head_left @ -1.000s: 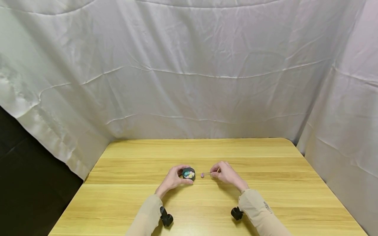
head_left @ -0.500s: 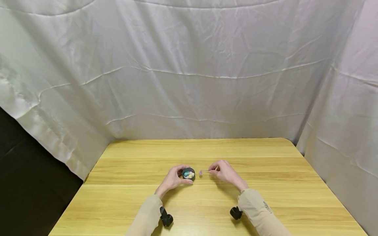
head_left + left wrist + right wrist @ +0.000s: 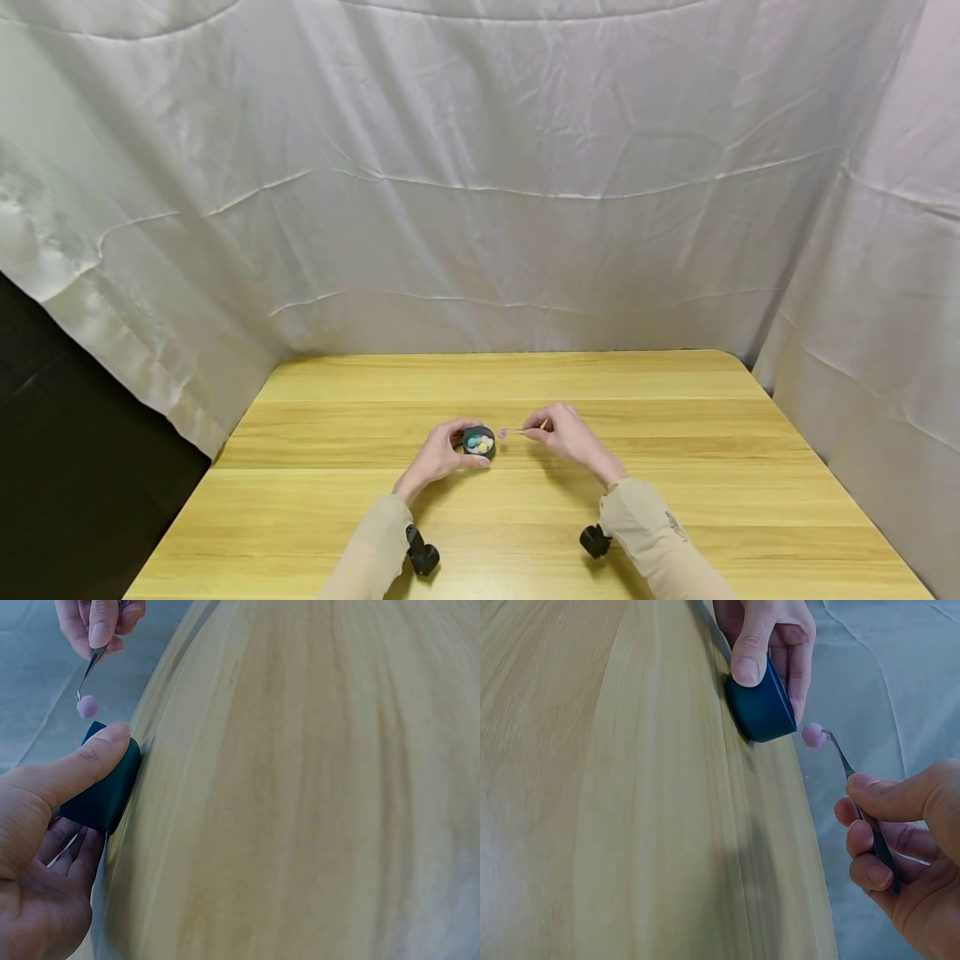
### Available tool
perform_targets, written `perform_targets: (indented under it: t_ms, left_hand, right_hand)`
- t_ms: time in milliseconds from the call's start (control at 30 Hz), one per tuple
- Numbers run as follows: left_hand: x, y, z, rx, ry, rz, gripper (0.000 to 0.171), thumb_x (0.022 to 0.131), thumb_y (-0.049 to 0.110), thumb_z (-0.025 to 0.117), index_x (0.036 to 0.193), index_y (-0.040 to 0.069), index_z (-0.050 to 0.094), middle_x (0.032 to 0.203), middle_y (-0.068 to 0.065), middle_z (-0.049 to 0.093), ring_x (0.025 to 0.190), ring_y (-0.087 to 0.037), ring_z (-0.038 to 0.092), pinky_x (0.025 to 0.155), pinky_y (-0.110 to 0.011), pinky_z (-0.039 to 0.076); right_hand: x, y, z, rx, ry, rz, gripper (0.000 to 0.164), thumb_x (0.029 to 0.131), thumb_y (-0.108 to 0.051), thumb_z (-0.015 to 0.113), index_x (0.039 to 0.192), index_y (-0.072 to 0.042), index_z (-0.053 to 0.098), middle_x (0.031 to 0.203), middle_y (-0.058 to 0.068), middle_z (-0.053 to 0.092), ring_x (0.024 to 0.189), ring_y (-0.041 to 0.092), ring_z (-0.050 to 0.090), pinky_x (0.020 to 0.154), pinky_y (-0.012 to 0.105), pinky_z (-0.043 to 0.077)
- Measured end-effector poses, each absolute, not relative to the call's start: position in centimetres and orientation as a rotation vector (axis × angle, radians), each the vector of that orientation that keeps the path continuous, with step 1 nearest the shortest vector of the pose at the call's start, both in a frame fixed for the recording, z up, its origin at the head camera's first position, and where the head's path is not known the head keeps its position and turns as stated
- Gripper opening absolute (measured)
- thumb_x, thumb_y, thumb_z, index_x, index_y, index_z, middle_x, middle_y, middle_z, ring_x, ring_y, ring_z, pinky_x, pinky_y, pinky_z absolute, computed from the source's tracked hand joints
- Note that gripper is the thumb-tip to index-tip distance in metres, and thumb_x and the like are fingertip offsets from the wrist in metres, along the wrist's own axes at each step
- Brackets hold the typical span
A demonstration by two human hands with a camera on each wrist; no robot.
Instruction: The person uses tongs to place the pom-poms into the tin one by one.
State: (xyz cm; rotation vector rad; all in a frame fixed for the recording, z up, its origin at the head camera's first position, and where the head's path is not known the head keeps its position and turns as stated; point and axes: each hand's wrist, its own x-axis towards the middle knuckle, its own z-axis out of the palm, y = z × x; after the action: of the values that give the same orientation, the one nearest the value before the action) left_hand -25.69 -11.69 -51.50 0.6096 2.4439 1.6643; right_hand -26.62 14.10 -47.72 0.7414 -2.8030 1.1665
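My left hand (image 3: 437,454) grips a small dark teal round bowl (image 3: 759,709), thumb on one side and fingers on the other, as it stands on the table. Inside the bowl lie several pompoms (image 3: 482,446) in teal, yellow, pink and white. Fingers and thumb of my right hand (image 3: 911,840) pinch a pair of metal tweezers (image 3: 875,832) with bent tips. Between those tips is a fuzzy purple pompom (image 3: 814,735), raised off the table just right of the bowl's rim and apart from it.
Everything rests on a wood-grain table (image 3: 375,383). Pale curtains (image 3: 480,250) hang behind it and along both sides. A black camera sits at each wrist, such as the left one (image 3: 424,557).
The tweezers have picked the purple pompom up from the table. My right hand has carried it up and left toward the bowl. The left hand and bowl stay put.
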Motion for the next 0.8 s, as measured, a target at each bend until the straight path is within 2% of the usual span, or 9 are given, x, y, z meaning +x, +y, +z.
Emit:
perform_targets:
  t_ms: [200,433,800]
  left_hand:
    - [-25.7,-11.7,-51.4,0.604,2.435,1.667,0.059,0.079,0.001,0.084,0.132,-0.004,0.059,0.129,-0.025,0.064,0.119,-0.041,0.063,0.105,-0.055,0.051]
    - [-25.7,-11.6,-51.5,0.604,2.449,1.667,0.059,0.078,0.001,0.084,0.131,-0.004,0.060,0.130,-0.026,0.064,0.120,-0.042,0.062,0.105,-0.055,0.050]
    - [-25.7,-11.6,-51.5,0.612,2.464,1.661,0.060,0.077,-0.001,0.084,0.131,-0.006,0.060,0.129,-0.025,0.064,0.119,-0.041,0.063,0.104,-0.055,0.051]
  right_hand:
    - [-26.5,13.6,-47.4,0.744,-2.797,1.158,0.011,0.094,-0.009,0.069,0.096,-0.004,0.079,0.087,0.006,0.076,0.061,0.003,0.055,0.054,0.018,0.046]
    - [-26.3,13.0,-47.1,0.769,-2.785,1.180,0.011,0.094,-0.009,0.068,0.096,-0.005,0.079,0.089,0.007,0.076,0.063,0.006,0.057,0.054,0.018,0.046]
    - [-26.3,12.0,-47.1,0.798,-2.783,1.152,0.011,0.094,-0.009,0.069,0.097,-0.004,0.079,0.088,0.007,0.077,0.059,0.000,0.053,0.053,0.016,0.045]
